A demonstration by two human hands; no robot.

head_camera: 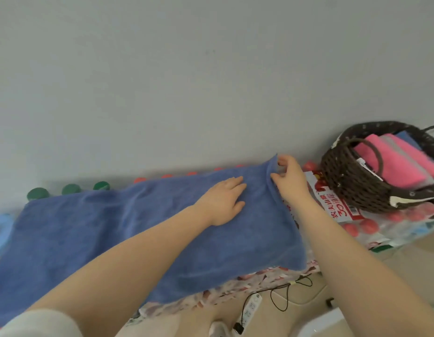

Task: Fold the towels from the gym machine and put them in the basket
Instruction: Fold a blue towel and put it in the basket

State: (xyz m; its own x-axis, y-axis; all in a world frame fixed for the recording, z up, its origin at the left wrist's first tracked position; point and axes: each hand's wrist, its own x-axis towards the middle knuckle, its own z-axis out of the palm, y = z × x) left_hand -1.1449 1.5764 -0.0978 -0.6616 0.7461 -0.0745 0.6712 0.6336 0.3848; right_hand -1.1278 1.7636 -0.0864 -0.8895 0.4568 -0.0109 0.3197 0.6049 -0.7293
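Blue towel [143, 229] lies spread, long axis running left to right. The right hand [290, 181] pinches its far right corner; the left hand [223, 201] presses flat just beside it. The wicker basket [352, 188] sits near, to the right, nearer the right hand.

Blue towel [128, 229], basket [352, 188] atop bottle packs [371, 227]

Soft cloth, woven wicker and glossy wrap in front of you.

Your blue towel [143, 229] is matt, fuzzy terry cloth; the pink towels [393, 161] in the basket [352, 188] look like the same soft pile. The basket is dark woven wicker, rough and ribbed. Beneath it, the bottle packs [371, 227] wear shiny clear plastic film, with smooth plastic caps. The wall [186, 81] is flat, matt paint.
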